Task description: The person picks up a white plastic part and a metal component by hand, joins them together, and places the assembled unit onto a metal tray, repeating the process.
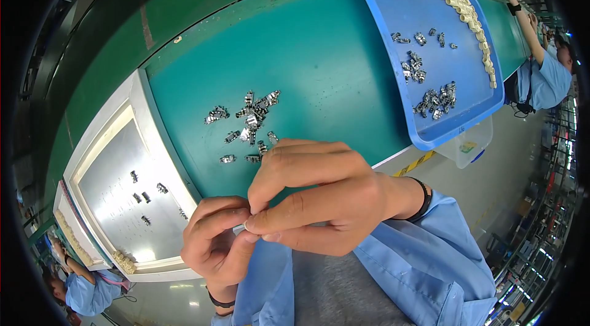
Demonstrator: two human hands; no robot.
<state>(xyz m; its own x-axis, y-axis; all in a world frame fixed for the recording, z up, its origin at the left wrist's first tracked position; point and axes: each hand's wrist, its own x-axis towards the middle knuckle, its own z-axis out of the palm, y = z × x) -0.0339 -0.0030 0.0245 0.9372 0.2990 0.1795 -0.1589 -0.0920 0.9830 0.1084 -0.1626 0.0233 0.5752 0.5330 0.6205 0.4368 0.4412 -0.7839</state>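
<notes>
My left hand [215, 241] and my right hand [319, 197] meet fingertip to fingertip at the near edge of the green work surface. Both are closed in a pinch. Whatever lies between the fingertips is almost wholly hidden; a small pale edge there could be a part or a fingernail. Just beyond my right hand, a loose pile of small shiny metal parts [251, 118] is spread on the green mat [319, 80], some of them partly covered by my knuckles.
At the right stands a blue tray [402, 95] with metal parts [437, 100] and cream cylindrical pieces [468, 15]. A white-framed panel [175, 163] at the left bears several metal parts. Beneath the blue tray is a clear bin [470, 141]. Other people sit at both sides.
</notes>
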